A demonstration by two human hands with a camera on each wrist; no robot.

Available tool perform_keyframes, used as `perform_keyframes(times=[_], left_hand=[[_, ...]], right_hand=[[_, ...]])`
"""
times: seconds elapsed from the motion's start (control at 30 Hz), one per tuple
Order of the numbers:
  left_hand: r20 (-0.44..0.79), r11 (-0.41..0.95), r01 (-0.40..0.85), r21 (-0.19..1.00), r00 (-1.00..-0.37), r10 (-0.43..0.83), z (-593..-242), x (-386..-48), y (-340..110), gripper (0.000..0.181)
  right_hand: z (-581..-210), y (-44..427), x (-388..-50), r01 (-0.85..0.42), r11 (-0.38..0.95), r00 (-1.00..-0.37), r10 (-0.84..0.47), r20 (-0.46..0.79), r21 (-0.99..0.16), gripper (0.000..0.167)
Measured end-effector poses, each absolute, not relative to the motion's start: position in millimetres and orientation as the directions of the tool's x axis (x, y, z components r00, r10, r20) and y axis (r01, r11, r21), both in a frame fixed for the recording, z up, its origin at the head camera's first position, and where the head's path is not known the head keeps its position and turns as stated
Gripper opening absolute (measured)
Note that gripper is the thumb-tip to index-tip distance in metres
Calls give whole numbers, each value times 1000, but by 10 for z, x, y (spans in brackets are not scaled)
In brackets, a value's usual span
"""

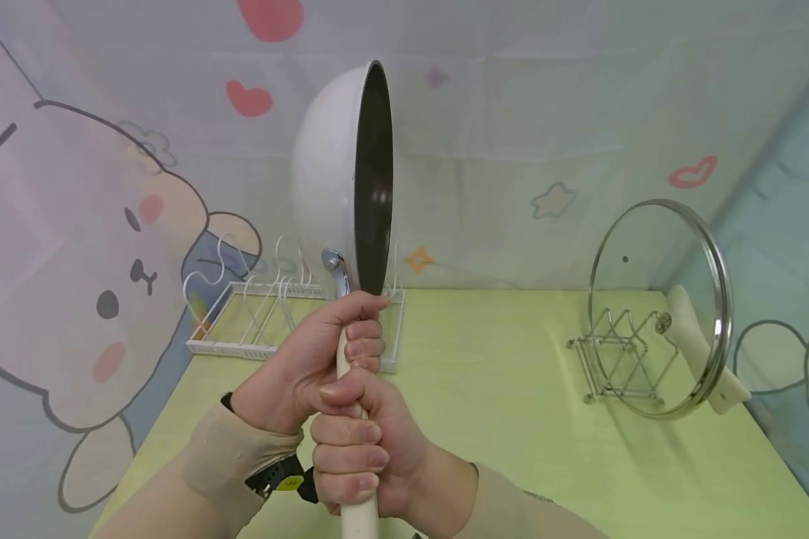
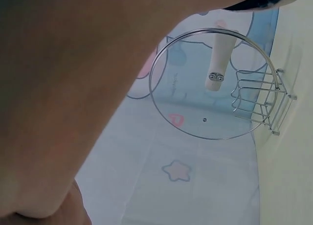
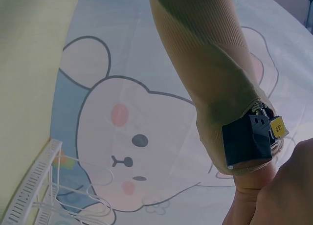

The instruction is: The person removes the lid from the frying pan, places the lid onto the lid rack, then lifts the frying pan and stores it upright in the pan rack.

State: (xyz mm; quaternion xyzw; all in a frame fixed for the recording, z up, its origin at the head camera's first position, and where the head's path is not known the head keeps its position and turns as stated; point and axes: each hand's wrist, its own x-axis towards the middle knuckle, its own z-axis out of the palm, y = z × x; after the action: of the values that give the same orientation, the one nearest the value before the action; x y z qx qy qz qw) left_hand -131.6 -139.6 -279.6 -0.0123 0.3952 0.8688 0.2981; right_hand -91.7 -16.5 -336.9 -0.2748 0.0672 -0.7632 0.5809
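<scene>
A deep frying pan (image 1: 330,165), white outside and dark inside, is held up on its side in the head view, with its cream handle (image 1: 360,520) pointing down. My left hand (image 1: 326,344) grips the upper part of that handle, just below the metal joint, its thumb lying toward the pan. Directly beneath, my right hand (image 1: 377,442) wraps its fingers around the lower handle, and the two hands touch. In the right wrist view the left wrist carries a black camera (image 3: 247,142). Blurred skin fills much of the left wrist view, where the pan is out of sight.
A white wire rack (image 1: 239,349) stands at the back left of the light green table (image 1: 485,359), partly behind the pan. At the right a glass lid (image 1: 721,322) with a cream handle stands upright in a small metal rack (image 1: 623,393). Printed cloth hangs behind.
</scene>
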Motion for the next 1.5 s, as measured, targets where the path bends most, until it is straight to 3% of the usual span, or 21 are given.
perform_keyframes(times=[1.5], left_hand=[[-341, -475, -571, 670, -805, 486, -3035, -1344, -1437, 49]], right_hand=[[-3610, -218, -914, 885, -321, -198, -916, 350, -338, 41]])
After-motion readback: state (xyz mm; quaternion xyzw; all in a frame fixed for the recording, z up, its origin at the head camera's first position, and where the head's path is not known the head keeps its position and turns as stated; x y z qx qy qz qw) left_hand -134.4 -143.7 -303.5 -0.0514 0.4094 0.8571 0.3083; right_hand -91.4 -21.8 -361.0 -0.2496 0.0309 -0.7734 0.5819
